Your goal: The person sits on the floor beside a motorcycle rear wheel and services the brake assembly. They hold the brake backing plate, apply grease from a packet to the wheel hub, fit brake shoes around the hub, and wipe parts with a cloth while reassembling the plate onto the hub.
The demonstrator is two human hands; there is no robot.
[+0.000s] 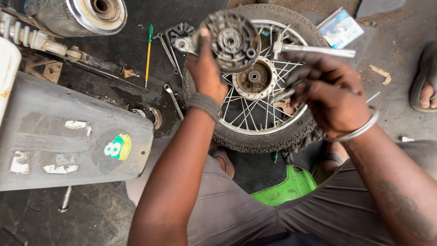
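Note:
My left hand holds up a round grey brake plate with a lever arm sticking out to its left. My right hand is closed around a small dark part, with thin metal pieces poking from the fingers; what it is stays hidden. Under both hands lies a spoked motorcycle wheel flat on the ground, its hub facing up. A long metal axle rod rests across the wheel's top right.
A grey motorcycle seat fills the left, with a chrome exhaust and shock spring above it. A green-handled screwdriver and spanners lie on the dark ground. A small box and another person's sandalled foot are at right.

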